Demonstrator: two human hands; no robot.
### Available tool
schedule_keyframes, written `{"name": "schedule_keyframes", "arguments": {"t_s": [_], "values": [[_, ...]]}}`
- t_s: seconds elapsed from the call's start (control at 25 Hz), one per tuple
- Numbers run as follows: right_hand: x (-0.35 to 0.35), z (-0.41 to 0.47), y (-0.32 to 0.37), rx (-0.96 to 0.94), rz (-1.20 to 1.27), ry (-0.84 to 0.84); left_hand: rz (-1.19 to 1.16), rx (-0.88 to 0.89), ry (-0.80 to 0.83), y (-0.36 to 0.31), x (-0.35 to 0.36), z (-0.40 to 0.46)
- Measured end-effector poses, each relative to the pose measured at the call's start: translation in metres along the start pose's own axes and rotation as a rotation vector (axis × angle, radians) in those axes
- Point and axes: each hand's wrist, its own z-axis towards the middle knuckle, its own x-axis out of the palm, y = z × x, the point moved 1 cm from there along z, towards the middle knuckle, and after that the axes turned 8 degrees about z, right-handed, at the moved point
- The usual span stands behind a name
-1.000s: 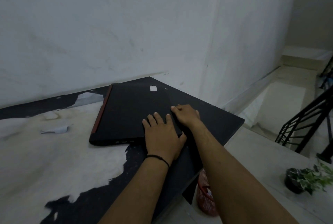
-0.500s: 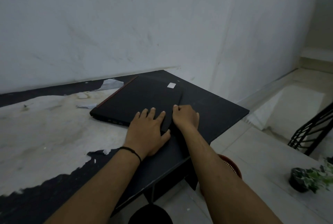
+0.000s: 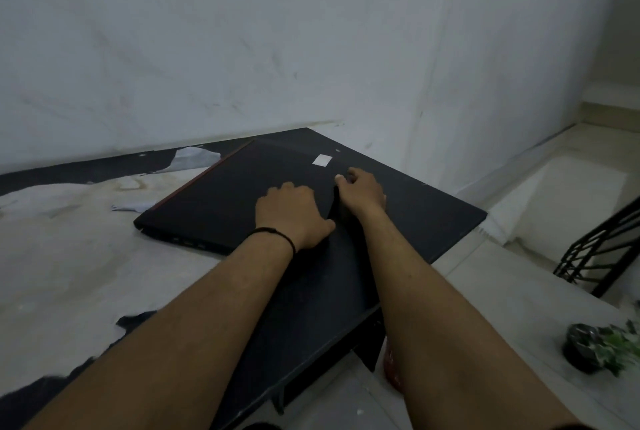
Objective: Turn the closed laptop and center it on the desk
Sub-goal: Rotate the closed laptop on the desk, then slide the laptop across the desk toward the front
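Note:
The closed black laptop (image 3: 235, 194), with a red strip along its left edge and a small white sticker on the lid, lies at an angle on the right end of the desk (image 3: 426, 218). My left hand (image 3: 292, 213), with a black band on the wrist, lies on the lid at the laptop's near right corner, fingers curled. My right hand (image 3: 362, 192) grips the laptop's right edge beside that corner. The corner itself is hidden between my two hands.
The desk's black top is peeled to pale patches on the left, with torn paper scraps (image 3: 130, 206). A white wall stands behind. A black railing (image 3: 602, 249), a potted plant (image 3: 599, 350) and a red basket (image 3: 393, 365) are on the floor at right.
The laptop has turned clockwise on the desk, its near left corner swinging away to the left. Both hands stayed at its right corner and moved with it.

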Motion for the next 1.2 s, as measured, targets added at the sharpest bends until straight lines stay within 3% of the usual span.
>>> {"name": "schedule_keyframes", "arguments": {"t_s": [0.16, 0.56, 1.0, 1.2], "values": [[0.008, 0.058, -0.015, -0.005, 0.108, -0.035, 0.008, -0.037, -0.047, -0.014, 0.013, 0.058], [0.02, 0.124, -0.019, -0.022, -0.165, 0.121, -0.001, 0.001, -0.085, -0.018, 0.027, 0.105], [-0.01, 0.063, -0.02, 0.011, 0.11, -0.007, 0.266, 0.014, -0.014, -0.045, 0.009, 0.038], [-0.034, -0.002, -0.017, 0.048, 0.223, -0.086, 0.347, 0.023, -0.098, -0.039, 0.025, -0.027]]}}
